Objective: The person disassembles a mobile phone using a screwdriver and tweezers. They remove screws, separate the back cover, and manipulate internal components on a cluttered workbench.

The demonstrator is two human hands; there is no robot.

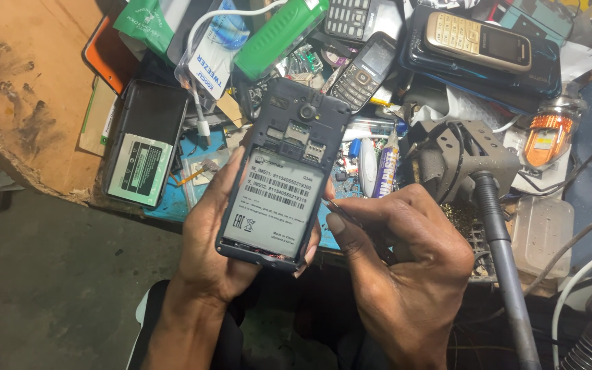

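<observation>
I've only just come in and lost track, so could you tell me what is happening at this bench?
A person holds a smartphone with its back cover off in the left hand, the labelled battery bay facing up. The right hand pinches a thin metal tool whose tip meets the phone's right edge. Behind lies a cluttered bench with several keypad phones, a loose battery and a grey stand with a hose.

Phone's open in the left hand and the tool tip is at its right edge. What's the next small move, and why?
Probably slide the thin metal tool a little further along the phone edge. The right hand holds its tip right at the side seam, the left hand cradles the phone back-up, and the frame looks slightly parted near the bottom.
</observation>
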